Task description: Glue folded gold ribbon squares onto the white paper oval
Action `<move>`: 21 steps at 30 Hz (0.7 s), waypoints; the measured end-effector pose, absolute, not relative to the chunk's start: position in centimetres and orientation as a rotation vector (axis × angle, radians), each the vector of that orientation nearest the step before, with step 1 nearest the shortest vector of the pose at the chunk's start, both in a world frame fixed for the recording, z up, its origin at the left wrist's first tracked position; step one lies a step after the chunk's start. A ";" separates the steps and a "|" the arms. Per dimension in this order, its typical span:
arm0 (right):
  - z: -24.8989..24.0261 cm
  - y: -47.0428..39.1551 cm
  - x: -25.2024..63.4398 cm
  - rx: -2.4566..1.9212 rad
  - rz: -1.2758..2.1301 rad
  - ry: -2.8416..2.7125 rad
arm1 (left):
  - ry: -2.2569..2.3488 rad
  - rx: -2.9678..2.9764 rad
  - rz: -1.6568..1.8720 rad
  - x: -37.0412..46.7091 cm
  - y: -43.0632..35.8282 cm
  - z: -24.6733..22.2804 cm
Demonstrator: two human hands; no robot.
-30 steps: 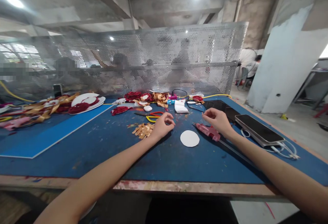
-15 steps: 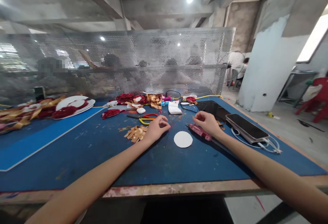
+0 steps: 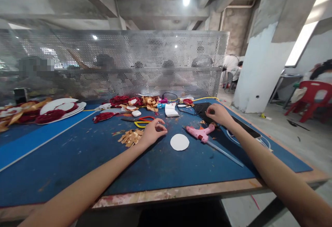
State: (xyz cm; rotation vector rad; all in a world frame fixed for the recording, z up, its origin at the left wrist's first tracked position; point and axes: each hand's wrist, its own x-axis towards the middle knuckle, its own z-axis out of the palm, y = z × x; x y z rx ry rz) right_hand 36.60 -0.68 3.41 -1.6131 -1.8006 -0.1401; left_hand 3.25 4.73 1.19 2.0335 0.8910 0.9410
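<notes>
My left hand (image 3: 153, 132) rests low over the table, between a pile of gold ribbon pieces (image 3: 130, 137) and a white paper disc (image 3: 179, 142). Its thumb and fingers are bent together; whatever is in them, if anything, is too small to make out. Beyond that wrist lie scissors with red and yellow handles (image 3: 140, 124). Over on the right, my right hand (image 3: 220, 115) is raised in a pinch, its fingertips hiding what they may hold. Below it lies a pink glue gun (image 3: 201, 133) with a clear glue stick (image 3: 225, 153) poking from its back.
Dark red and gold ribbon work (image 3: 53, 113) with white discs spreads over the left. More ribbon (image 3: 150, 101) and a white packet (image 3: 171, 110) line the back, before a perforated metal screen (image 3: 145, 61). A phone (image 3: 246, 127) with a white cable lies right.
My right hand has moved right, away from the glue gun, leaving the gun fully in sight. The left hand stays nearly in place. The whole view has shifted slightly.
</notes>
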 end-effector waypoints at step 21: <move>6.3 -2.9 40.9 -1.792 0.550 -2.196 | 0.785 1.874 0.911 3.5 5.3 0.9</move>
